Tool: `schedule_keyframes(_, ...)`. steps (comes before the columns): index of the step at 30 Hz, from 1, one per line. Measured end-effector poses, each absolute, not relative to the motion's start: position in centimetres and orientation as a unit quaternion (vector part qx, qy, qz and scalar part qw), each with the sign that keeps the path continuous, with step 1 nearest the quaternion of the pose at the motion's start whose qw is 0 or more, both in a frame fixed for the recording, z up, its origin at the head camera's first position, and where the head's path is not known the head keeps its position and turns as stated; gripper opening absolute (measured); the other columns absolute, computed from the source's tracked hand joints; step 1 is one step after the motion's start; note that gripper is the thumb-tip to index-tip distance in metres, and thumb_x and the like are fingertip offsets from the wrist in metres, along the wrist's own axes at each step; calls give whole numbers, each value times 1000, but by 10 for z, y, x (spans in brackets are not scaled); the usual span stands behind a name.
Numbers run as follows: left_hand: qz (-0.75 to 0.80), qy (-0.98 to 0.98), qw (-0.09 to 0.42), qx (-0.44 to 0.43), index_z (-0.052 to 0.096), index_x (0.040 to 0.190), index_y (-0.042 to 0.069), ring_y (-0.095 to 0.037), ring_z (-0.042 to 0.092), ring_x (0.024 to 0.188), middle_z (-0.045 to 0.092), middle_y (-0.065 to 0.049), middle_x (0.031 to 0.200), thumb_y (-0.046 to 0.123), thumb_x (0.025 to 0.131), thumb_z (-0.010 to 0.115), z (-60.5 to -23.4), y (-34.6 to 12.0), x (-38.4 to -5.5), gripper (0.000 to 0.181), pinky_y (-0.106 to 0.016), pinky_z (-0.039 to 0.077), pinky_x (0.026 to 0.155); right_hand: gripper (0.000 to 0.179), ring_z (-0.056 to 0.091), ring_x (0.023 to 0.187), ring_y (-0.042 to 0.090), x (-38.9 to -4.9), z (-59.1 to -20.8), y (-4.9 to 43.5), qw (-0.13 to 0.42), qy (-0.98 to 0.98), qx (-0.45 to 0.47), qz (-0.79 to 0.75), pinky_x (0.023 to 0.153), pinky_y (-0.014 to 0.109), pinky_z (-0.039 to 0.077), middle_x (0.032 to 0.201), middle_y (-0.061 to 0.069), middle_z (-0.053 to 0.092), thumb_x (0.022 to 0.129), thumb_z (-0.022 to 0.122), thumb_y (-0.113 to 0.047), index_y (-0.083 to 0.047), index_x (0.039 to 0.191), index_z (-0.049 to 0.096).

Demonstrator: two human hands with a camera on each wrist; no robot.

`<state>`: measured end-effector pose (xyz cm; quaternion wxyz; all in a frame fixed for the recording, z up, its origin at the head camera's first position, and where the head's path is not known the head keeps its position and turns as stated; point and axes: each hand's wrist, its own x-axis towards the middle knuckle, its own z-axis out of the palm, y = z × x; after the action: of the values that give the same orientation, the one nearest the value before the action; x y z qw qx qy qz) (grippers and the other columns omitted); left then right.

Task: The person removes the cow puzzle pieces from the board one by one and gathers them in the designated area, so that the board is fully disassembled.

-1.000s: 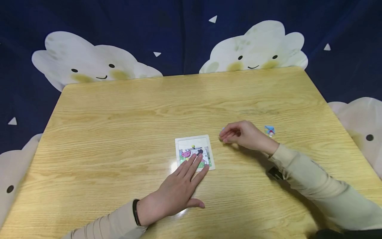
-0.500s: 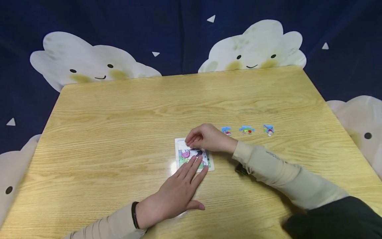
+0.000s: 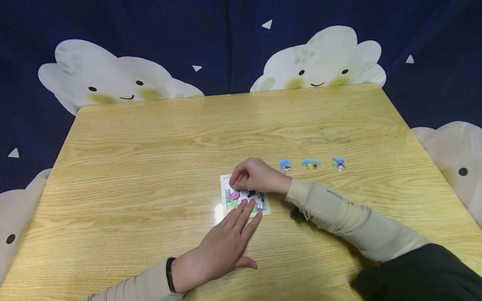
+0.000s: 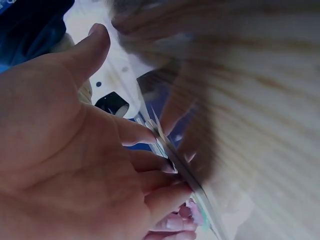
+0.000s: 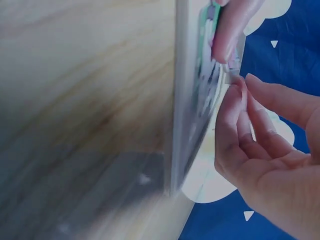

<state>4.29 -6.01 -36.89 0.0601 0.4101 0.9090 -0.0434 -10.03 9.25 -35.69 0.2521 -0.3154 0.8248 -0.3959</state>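
A small white-framed jigsaw puzzle (image 3: 267, 205) with a cow picture lies on the table in the head view. My left hand (image 3: 220, 250) rests on its near part with straight, spread fingers. In the left wrist view the fingertips (image 4: 172, 192) touch the frame's edge. My right hand (image 3: 256, 176) is over the puzzle's upper part, thumb and finger pinched together above the cow's pink muzzle. The right wrist view shows a small pale puzzle piece (image 5: 233, 78) between those fingertips; its picture is mostly hidden. The frame's upper right is covered by the right hand.
Three loose puzzle pieces lie in a row right of the frame: a left one (image 3: 285, 165), a middle one (image 3: 311, 163) and a right one (image 3: 339, 163). The wooden table (image 3: 150, 154) ends at a dark blue cloth (image 3: 222, 42) with white clouds.
My right hand has moved left from beside the leftmost loose piece to the puzzle's upper part, then slightly further left. All three loose pieces now show. The left hand stays almost still.
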Motion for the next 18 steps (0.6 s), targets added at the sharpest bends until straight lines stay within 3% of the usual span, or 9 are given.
schedule_keyframes(10, -49, 910, 61, 406, 26, 155, 5, -33, 16, 147, 20, -23, 159, 74, 86, 44, -370, -60, 43, 99, -36, 23, 116, 12, 65, 67, 8, -92, -358, 91, 252, 810, -310, -430, 64, 24, 54, 76, 5, 70, 80, 70, 10, -1, 85, 71)
schedule_keyframes(18, -51, 910, 64, 406, 26, 155, 5, -33, 15, 147, 18, -23, 159, 74, 86, 43, -369, -59, 43, 99, -36, 23, 116, 7, 62, 64, 6, -88, -362, 92, 237, 818, -314, -421, 62, 24, 53, 69, -4, 68, 80, 79, -3, -6, 79, 72)
